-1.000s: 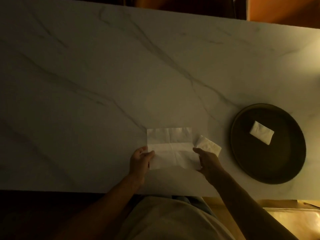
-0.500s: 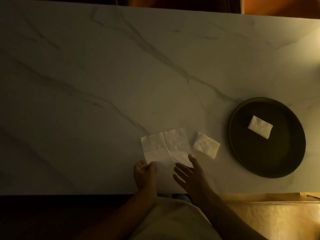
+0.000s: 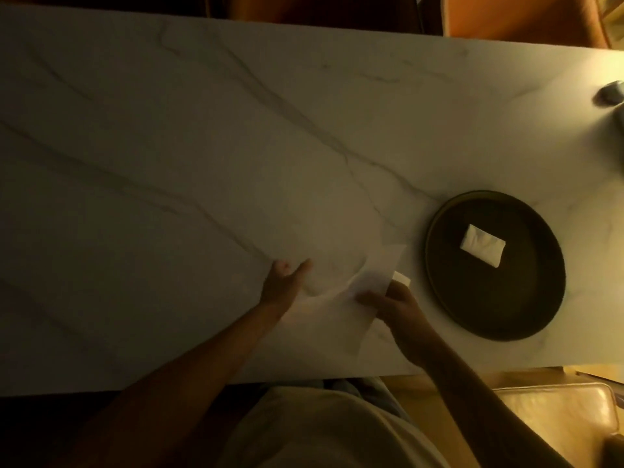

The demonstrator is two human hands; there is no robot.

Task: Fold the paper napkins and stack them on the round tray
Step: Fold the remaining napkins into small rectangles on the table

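An unfolded white paper napkin (image 3: 374, 275), blurred by motion, is lifted off the marble table between my hands. My right hand (image 3: 395, 307) holds its right part, a finger lying across the paper. My left hand (image 3: 287, 282) is at the napkin's left edge with thumb and fingers spread; whether it holds the paper is unclear. A small folded napkin (image 3: 402, 278) lies on the table just beyond my right hand, partly hidden by it. The dark round tray (image 3: 449, 292) sits to the right and carries one folded napkin (image 3: 483, 245).
The marble table (image 3: 169, 163) stretches far to the left and back. A grey object (image 3: 611, 92) sits at the far right edge. A tan cushioned seat (image 3: 553, 423) is below the table's near edge on the right.
The napkin has been lifted and swung to the right, now blurred. My right hand moved right onto it, my left hand moved up and opened out. The view shifted.
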